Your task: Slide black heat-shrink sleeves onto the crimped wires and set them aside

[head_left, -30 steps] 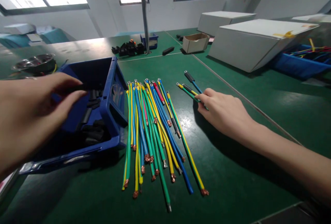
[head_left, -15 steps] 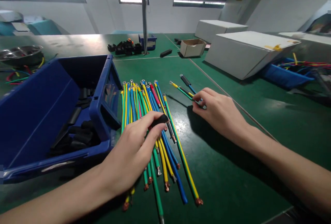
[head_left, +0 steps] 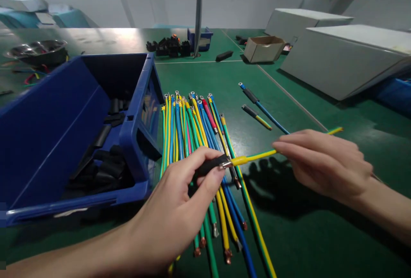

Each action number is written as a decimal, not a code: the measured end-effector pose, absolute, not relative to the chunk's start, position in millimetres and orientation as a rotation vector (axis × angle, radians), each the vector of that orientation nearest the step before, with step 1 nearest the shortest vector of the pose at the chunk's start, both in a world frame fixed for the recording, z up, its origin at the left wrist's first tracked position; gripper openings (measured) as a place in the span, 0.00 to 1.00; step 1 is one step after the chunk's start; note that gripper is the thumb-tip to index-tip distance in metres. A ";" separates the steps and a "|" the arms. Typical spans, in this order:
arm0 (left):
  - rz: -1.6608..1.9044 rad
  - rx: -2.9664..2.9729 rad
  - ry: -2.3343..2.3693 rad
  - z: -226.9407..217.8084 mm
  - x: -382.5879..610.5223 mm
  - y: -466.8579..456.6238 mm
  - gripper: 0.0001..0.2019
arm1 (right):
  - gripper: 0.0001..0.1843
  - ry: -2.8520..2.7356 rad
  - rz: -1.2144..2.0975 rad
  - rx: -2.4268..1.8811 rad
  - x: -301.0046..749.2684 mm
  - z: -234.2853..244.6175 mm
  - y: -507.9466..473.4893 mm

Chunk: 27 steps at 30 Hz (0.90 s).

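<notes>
Nearest, the left hand [head_left: 173, 214] pinches a black sleeve [head_left: 208, 167] between thumb and forefinger. The right hand [head_left: 324, 162], fingers pressed together round a yellow wire [head_left: 253, 156], holds its metal tip right at the sleeve's mouth; the sleeve seems not yet on. Beneath them on the table [head_left: 289, 226] lies a pile [head_left: 192, 132] of wires, apparently all unsleeved, beside a blue bin [head_left: 48, 132] of spare sleeves [head_left: 105, 162]; farther off, two wires [head_left: 256, 117] already wear black sleeves.
</notes>
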<state>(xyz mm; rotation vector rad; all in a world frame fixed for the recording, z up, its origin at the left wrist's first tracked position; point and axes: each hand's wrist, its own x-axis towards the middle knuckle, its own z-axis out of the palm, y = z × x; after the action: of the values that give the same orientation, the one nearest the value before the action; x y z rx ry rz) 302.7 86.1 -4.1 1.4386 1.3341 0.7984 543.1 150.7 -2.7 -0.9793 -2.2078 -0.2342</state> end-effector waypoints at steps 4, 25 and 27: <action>0.863 1.413 1.352 -5.5 304.0 85.0 0.14 | 0.12 -2.218 -0.221 -0.944 551.1 1.4 161.2; 0.805 1.458 1.423 4.5 306.1 79.7 0.18 | 0.06 -2.326 -0.296 -0.606 560.0 4.8 158.1; 0.784 1.478 1.412 2.8 304.5 78.6 0.19 | 0.07 -2.307 -0.314 -0.614 560.6 4.4 157.9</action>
<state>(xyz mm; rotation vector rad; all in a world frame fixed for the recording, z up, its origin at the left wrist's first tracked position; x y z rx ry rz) 304.5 78.6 2.8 1.4784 1.4121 0.7845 560.6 157.9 4.4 -0.6140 -2.3067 -0.3141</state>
